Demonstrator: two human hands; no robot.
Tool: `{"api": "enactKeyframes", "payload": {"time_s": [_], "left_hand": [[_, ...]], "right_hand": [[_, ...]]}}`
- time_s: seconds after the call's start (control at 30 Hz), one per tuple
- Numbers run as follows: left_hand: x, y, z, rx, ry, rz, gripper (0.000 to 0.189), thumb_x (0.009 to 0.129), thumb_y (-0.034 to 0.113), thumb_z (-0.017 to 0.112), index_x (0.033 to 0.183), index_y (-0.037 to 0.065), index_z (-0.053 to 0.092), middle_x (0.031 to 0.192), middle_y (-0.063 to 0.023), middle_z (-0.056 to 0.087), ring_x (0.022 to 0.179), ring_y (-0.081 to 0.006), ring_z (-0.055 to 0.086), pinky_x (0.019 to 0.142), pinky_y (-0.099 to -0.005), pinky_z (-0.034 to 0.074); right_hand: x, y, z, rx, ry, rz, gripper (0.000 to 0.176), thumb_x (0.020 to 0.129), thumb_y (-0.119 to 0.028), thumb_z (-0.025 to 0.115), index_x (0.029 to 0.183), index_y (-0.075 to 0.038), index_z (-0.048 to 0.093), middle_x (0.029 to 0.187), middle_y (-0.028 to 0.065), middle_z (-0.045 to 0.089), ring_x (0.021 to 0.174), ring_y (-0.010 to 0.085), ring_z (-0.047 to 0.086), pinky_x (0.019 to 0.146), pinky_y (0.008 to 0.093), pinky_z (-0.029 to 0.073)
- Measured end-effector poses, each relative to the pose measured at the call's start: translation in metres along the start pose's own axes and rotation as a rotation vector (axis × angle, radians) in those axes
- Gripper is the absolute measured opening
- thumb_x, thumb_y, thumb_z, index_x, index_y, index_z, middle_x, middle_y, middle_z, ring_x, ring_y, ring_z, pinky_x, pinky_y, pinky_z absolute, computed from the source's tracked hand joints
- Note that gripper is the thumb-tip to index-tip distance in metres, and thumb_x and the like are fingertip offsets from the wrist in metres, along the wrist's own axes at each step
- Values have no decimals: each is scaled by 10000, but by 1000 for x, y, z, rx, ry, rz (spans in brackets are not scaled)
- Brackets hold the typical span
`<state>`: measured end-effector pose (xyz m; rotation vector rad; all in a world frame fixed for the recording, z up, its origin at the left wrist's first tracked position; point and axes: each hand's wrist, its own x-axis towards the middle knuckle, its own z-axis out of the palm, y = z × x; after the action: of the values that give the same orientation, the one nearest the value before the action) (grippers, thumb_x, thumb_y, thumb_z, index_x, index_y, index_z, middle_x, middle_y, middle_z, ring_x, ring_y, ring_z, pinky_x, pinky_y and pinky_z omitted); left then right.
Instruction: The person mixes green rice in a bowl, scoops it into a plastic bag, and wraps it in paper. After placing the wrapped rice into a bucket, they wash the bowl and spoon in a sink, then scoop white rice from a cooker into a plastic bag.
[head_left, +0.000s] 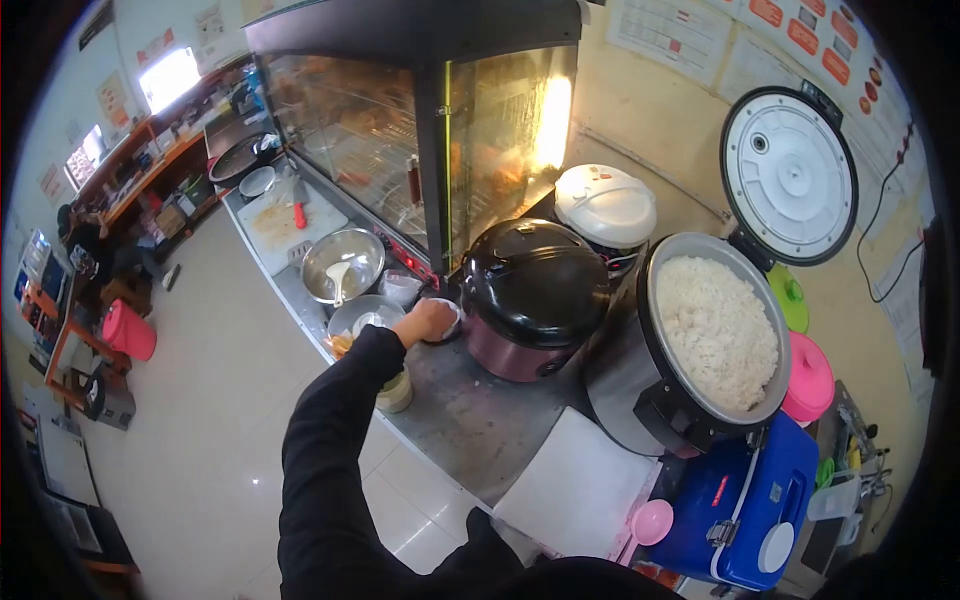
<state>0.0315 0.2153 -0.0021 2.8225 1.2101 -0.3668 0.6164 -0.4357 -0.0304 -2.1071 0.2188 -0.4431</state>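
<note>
At our left hand [428,320], the fingers curl partway at the rim of one small white bowl [453,324], left of one dark cooker [532,290]; we cannot tell whether they grip it. From there we count one grey bowl [350,316] at nine o'clock, one steel bowl [362,262] holding one white ladle [339,284] at ten, one jar [396,393] at seven, one white-lidded cooker [605,208] at two, and, farther toward three, one open cooker [622,375] of rice [716,332].
</note>
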Motion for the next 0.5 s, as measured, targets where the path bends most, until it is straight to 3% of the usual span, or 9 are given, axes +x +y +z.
{"api": "enactKeyframes", "payload": {"time_s": [0.03, 0.13, 0.23, 0.3, 0.33, 0.47, 0.5], "left_hand": [[-8, 8, -33, 19, -169, -47, 263, 726, 149, 658, 974, 79, 707, 989, -153, 704, 935, -352, 680, 749, -437, 559], [-19, 1, -40, 34, -143, 160, 254, 724, 149, 652, 955, 61, 708, 956, -179, 702, 900, -348, 688, 746, -454, 557], [-66, 58, -78, 10, -103, 68, 187, 723, 164, 668, 884, 77, 705, 893, -148, 705, 869, -324, 696, 684, -444, 554], [-87, 100, -59, 183, -18, 167, 146, 726, 165, 671, 855, 100, 696, 871, -114, 707, 831, -295, 701, 696, -448, 539], [-101, 115, -38, 225, 171, 290, 154, 735, 160, 659, 875, 101, 687, 864, -91, 707, 798, -264, 697, 733, -457, 519], [-114, 166, 0, 137, 135, 352, 177, 762, 146, 622, 922, 97, 678, 853, -74, 691, 811, -247, 684, 804, -461, 484], [-115, 172, 15, 142, 230, 356, 160, 780, 161, 610, 915, 105, 675, 871, -73, 687, 828, -237, 679, 842, -463, 464]], "right_hand": [[0, 3, -2, 1, -1, 1, 305, 895, -221, 577, 1128, -24, 578, 1017, 130, 606, 913, 235, 582, 734, 400, 486], [0, 11, -9, -6, -7, 9, 301, 892, -221, 581, 1123, -29, 589, 1012, 123, 611, 914, 232, 585, 728, 397, 488], [1, 22, -20, -14, 2, 19, 296, 889, -220, 585, 1118, -33, 600, 1008, 116, 615, 915, 229, 589, 723, 393, 490], [5, 30, -30, -15, 15, 17, 293, 887, -219, 588, 1114, -36, 607, 1005, 112, 617, 916, 227, 591, 720, 391, 491], [8, 37, -39, -14, 29, 21, 291, 886, -219, 589, 1113, -37, 610, 1003, 110, 619, 916, 226, 592, 718, 390, 492], [24, 68, -88, -2, 83, 45, 286, 882, -218, 595, 1106, -43, 625, 998, 101, 624, 917, 221, 597, 711, 385, 495], [30, 80, -107, 9, 96, 62, 284, 881, -218, 596, 1104, -44, 628, 996, 99, 626, 918, 220, 598, 709, 384, 495]]}}
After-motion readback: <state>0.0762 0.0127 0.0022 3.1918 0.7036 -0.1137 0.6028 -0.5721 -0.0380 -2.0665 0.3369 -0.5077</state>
